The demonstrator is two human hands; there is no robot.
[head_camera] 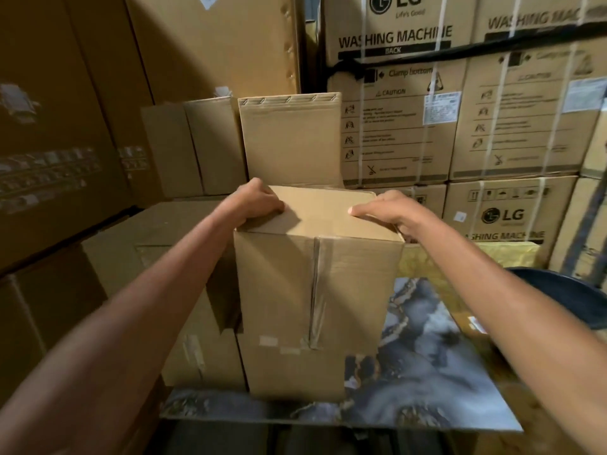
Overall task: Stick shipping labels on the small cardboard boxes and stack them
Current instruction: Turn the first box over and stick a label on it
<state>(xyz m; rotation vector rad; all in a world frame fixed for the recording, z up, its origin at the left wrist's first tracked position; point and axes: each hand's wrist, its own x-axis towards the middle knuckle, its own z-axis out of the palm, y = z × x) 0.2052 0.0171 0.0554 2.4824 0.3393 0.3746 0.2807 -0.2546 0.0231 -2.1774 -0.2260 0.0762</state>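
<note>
Fingers (262, 205) of left hand (254, 203) curled over taped cardboard box (315, 274) top's 10 o'clock corner; right hand (382, 210) clasping 2 o'clock edge. Box upright on another, on marbled desk (427, 372).

We see a plain tan cardboard box (315, 274) on a grey-and-gold marbled tabletop (427, 372), black print marking the brown washing-machine cartons (410, 119) behind.
</note>
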